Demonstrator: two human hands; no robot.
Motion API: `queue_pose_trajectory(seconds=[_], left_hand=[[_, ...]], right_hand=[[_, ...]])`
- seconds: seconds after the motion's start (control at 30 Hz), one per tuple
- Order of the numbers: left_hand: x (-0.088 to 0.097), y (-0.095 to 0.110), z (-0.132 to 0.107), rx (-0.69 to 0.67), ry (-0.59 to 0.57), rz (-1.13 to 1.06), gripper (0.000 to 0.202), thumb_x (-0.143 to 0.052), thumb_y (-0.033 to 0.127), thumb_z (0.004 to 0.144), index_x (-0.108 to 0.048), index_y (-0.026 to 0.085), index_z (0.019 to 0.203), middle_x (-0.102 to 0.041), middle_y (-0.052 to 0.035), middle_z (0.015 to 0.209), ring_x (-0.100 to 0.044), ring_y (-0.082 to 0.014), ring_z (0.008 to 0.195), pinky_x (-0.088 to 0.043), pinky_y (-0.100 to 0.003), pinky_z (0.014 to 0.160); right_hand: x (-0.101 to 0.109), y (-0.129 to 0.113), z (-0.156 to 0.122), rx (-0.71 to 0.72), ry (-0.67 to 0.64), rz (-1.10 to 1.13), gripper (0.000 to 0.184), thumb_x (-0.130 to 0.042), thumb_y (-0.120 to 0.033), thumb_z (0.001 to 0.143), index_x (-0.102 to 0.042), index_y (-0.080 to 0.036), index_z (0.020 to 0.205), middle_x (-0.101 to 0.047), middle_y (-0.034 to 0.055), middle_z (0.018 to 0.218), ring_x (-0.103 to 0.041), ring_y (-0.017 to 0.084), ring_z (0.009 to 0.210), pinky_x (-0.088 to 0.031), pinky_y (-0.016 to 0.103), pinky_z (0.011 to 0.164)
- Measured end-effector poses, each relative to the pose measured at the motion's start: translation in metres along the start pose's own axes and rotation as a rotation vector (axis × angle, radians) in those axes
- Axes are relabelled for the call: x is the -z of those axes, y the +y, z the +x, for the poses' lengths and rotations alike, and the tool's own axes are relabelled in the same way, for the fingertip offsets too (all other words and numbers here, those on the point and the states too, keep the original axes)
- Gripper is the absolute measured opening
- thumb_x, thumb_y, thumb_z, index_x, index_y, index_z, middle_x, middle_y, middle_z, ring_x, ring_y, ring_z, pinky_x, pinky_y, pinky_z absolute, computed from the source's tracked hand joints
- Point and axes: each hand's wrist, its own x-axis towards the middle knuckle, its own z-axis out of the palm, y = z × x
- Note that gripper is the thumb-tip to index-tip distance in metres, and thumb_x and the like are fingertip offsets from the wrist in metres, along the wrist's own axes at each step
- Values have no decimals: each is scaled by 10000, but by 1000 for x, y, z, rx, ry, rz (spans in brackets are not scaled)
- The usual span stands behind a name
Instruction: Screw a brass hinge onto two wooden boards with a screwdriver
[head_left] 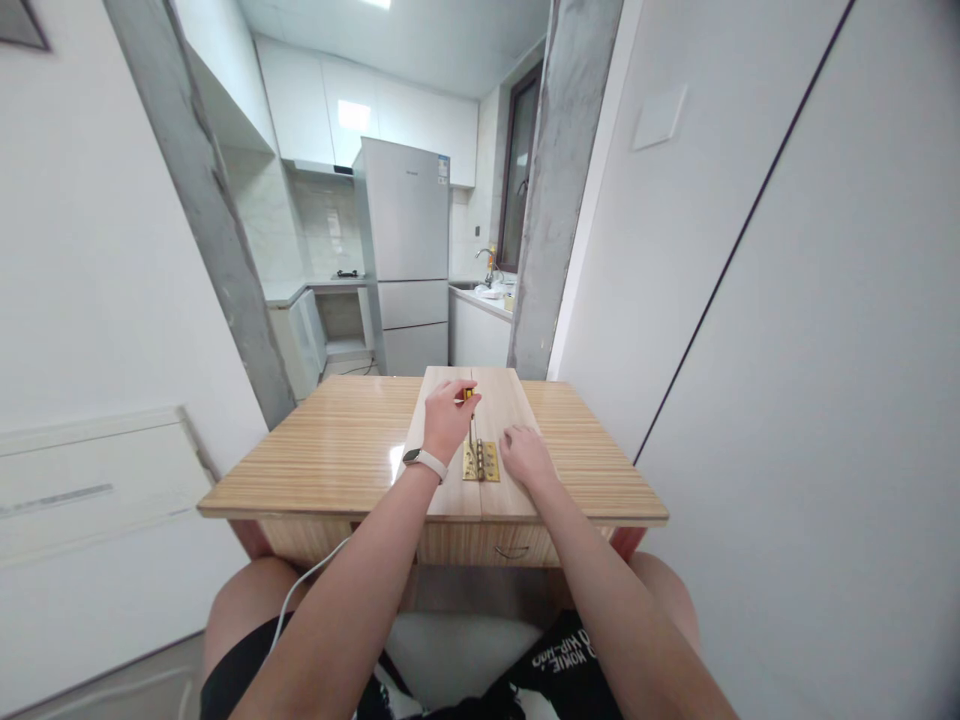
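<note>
Two pale wooden boards (502, 395) lie side by side on a striped wooden table (337, 450). A brass hinge (481, 461) spans their seam near me. My left hand (448, 415), with a white band on the wrist, is closed round a yellow-handled screwdriver (469, 394) whose shaft points down at the hinge. My right hand (525, 455) rests on the right board just beside the hinge, fingers curled loosely, nothing visible in them.
A white wall stands close on the right and another on the left. Beyond the table, grey pillars (559, 200) frame a kitchen with a silver fridge (405, 255), counters and a sink. My knees sit under the table's near edge; a white cable (307, 585) runs by my left leg.
</note>
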Motion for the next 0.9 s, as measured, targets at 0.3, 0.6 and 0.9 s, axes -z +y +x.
queue_pose_trajectory(seconds=[0.3, 0.6, 0.9], left_hand=[[3, -10, 5, 63, -133, -150, 232, -767, 146, 891, -818, 233, 1099, -782, -47, 1031, -725, -157, 862, -612, -266, 744], [9, -2, 9, 46, -124, -146, 228, -780, 162, 880, -802, 210, 1101, -773, -72, 1080, -734, -161, 876, -646, -296, 801], [20, 10, 12, 131, -130, -208, 255, -823, 277, 863, -823, 216, 1111, -815, -79, 1046, -752, -189, 883, -632, -322, 810]], right_hand=[[-1, 1, 0, 2, -6, -1, 330, -469, -354, 1091, -761, -198, 1092, -746, 139, 1199, -611, 261, 1183, -366, 333, 1071], [-2, 2, 0, 15, 8, -2, 317, -473, -349, 1091, -748, -195, 1058, -742, 133, 1166, -613, 251, 1165, -373, 330, 1060], [12, -1, 3, 28, 150, 223, 349, -462, -352, 1082, -752, -169, 1146, -736, 180, 1247, -611, 291, 1253, -390, 426, 1160]])
